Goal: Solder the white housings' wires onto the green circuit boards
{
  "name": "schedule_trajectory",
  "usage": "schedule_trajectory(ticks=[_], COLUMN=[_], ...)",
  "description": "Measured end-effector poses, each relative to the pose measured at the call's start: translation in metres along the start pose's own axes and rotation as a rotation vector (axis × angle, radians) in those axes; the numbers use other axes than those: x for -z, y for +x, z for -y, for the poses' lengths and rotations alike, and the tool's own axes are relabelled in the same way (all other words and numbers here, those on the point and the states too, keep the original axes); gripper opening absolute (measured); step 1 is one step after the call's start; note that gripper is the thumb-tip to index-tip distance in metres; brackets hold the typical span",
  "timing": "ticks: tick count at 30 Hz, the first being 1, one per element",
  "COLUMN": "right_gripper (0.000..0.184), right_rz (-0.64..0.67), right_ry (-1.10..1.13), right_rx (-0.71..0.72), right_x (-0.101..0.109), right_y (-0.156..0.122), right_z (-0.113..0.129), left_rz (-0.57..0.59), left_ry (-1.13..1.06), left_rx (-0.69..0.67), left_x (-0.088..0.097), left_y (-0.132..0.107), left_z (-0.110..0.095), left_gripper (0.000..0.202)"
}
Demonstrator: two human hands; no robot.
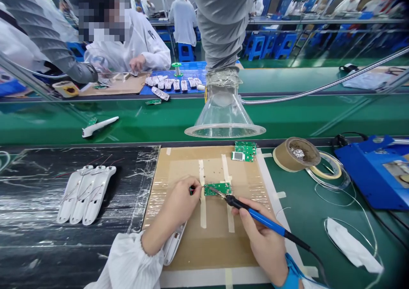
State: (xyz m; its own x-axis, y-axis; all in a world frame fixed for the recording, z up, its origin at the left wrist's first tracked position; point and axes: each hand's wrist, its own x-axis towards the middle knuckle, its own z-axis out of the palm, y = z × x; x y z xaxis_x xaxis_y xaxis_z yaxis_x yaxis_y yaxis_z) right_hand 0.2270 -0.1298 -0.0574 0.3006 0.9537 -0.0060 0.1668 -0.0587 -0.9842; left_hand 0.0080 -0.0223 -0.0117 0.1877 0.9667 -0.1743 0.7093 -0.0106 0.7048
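Note:
A green circuit board (220,189) lies on the brown cardboard mat, across two strips of masking tape. My right hand (263,233) is closed round a soldering iron (257,216) with a blue handle, and its tip reaches the board's left part. At the board's left end my left hand (182,197) pinches thin wires (192,190), mostly hidden by the fingers. Below my left forearm a white plastic casing (174,244) sticks out, partly covered. Two more green boards (244,151), one with a small screen, rest at the mat's back edge.
A clear fume hood (225,114) hangs over the mat's far side. Three white casings (85,195) with wires lie left. To the right are a tape roll (295,153), solder wire (332,176), a blue station (377,174) and a white cloth (353,246). A co-worker (128,37) sits opposite.

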Motion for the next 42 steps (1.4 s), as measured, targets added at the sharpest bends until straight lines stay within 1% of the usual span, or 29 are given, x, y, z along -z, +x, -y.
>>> schedule_trajectory(ticks=[5, 9, 11, 17, 20, 24, 27, 30, 35, 42], right_gripper=[0.027, 0.025, 0.024, 0.023, 0.025, 0.026, 0.022, 0.02, 0.02, 0.021], right_rz=[0.038, 0.013, 0.017, 0.076, 0.075, 0.061, 0.044, 0.051, 0.066, 0.041], right_ry=[0.01, 0.036, 0.039, -0.024, -0.036, -0.015, 0.013, -0.004, -0.01, 0.017], right_rx=[0.0, -0.037, -0.031, 0.057, 0.062, 0.058, 0.062, 0.081, 0.083, 0.06], right_x=[-0.001, -0.004, -0.004, 0.005, 0.007, 0.003, 0.0, 0.0, 0.0, 0.0], right_y=[0.001, -0.001, -0.001, 0.002, 0.003, 0.005, 0.005, 0.006, 0.007, 0.003], right_z=[0.002, 0.013, 0.014, -0.001, -0.006, -0.001, 0.005, 0.008, 0.008, 0.005], left_rz=[-0.023, -0.03, -0.023, -0.007, -0.01, -0.01, -0.004, 0.007, 0.017, 0.021], left_ry=[-0.004, 0.012, 0.019, 0.007, 0.007, 0.005, 0.0, 0.006, 0.02, 0.025], left_rx=[-0.032, -0.046, -0.034, -0.004, 0.0, -0.007, -0.009, 0.004, 0.02, 0.018], left_x=[-0.001, 0.0, 0.0, 0.001, 0.0, 0.001, 0.001, 0.002, 0.003, 0.003], left_y=[0.0, -0.001, -0.001, -0.001, -0.001, -0.001, 0.0, 0.002, 0.003, 0.004], left_z=[0.001, 0.0, -0.001, -0.002, -0.002, -0.002, -0.003, -0.004, -0.006, -0.005], left_gripper=[0.023, 0.023, 0.023, 0.023, 0.023, 0.023, 0.023, 0.022, 0.022, 0.022])
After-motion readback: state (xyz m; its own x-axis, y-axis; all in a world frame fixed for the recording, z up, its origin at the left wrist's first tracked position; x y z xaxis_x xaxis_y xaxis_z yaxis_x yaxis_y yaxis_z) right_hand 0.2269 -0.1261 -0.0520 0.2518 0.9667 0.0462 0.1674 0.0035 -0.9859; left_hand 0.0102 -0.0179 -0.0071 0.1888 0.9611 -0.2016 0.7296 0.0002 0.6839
